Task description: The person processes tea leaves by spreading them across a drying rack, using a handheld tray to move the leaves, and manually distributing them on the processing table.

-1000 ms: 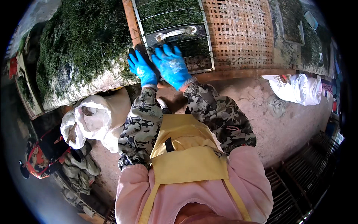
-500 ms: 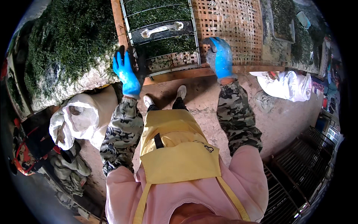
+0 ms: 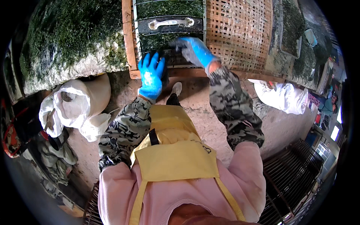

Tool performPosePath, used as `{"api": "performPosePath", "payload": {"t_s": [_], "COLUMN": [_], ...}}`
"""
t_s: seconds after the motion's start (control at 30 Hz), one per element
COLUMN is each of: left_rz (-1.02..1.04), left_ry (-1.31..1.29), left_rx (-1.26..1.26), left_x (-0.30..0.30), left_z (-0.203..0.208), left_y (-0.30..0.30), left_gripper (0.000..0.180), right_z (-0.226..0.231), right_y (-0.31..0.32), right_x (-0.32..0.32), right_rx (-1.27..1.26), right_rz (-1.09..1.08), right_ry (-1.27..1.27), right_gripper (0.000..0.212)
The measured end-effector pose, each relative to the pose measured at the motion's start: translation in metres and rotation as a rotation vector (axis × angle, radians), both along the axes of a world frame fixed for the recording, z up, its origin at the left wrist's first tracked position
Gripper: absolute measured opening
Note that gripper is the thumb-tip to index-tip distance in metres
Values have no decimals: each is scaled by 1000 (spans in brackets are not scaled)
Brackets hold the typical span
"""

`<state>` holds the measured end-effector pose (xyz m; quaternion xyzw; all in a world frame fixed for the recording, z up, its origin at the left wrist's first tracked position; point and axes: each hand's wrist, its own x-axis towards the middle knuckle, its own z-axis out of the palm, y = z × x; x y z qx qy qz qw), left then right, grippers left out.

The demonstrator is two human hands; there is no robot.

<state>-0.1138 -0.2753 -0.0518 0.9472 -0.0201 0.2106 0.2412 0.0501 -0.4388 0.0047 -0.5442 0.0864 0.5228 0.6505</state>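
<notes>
The left hand [image 3: 151,77] is showing spread, loose fingers at the near-left corner of a metal frame [image 3: 204,26] lying by the worktop's [image 3: 258,76] near edge; the right hand [image 3: 195,51] is crossing the frame's near end, grip unclear.

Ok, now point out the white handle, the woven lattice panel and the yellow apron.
White handle [image 3: 171,23]: head view, middle of its bar.
Woven lattice panel [image 3: 240,34]: head view, woven strips near its centre.
Yellow apron [image 3: 175,158]: head view, its upper front.
</notes>
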Motion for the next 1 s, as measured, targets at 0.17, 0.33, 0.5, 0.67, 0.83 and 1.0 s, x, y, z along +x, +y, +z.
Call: {"api": "performPosePath", "payload": {"t_s": [0.17,0.33,0.5,0.67,0.83,1.0], "left_rz": [-188,-223,-287,-200,-251,-217], "left_ry": [94,238,268,208,212,184], "left_rx": [-93,-143,-163,-180,-210,-226], "left_x": [-62,-100,-113,-126,-131,-146], "left_z": [13,3,-8,-13,-9,-22], "left_y": [-17,-30,-34,-10,0,16], "left_gripper": [45,52,51,53,52,46], "right_z": [-30,-25,-17,-23,-55,-36], "right_y": [-6,21,89,88,113,105], "right_x": [2,-19,-30,-26,-32,-24], "right_rx": [101,-4,108,285,105,-5], "right_rz": [-204,12,-257,106,-443,-102], "right_ry": [-172,-147,-97,-438,-82,-410], "right_gripper": [39,35,40,43,44,45]}}
